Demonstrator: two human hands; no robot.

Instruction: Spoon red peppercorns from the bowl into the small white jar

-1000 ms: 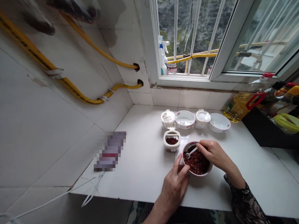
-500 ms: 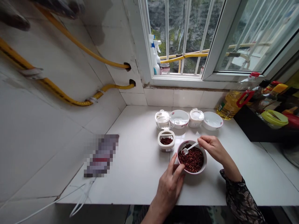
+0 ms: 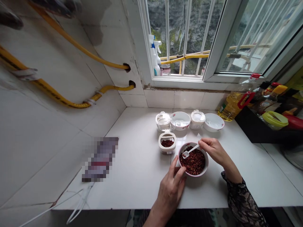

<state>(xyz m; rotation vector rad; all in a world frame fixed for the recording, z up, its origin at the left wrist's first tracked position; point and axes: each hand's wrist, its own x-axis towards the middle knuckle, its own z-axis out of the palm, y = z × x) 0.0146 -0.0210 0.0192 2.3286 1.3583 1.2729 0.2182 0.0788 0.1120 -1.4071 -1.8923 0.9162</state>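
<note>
Dark red-brown granules [image 3: 193,163] are shown in a white bowl [image 3: 205,170] rimmed in pink and marked with pink-red motifs; the small spoon [image 3: 191,150] is coloured white. The desk [image 3: 132,164] is surfaced in glossy white, crossed by thin dark lines. The right sleeve [image 3: 245,200] is patterned in black and greyish brown. The pipe [image 3: 55,96] is coloured yellow, with black markings. Yellow oil is seen in a clear bottle [image 3: 230,105], by which a red cap and a red handle are borne
</note>
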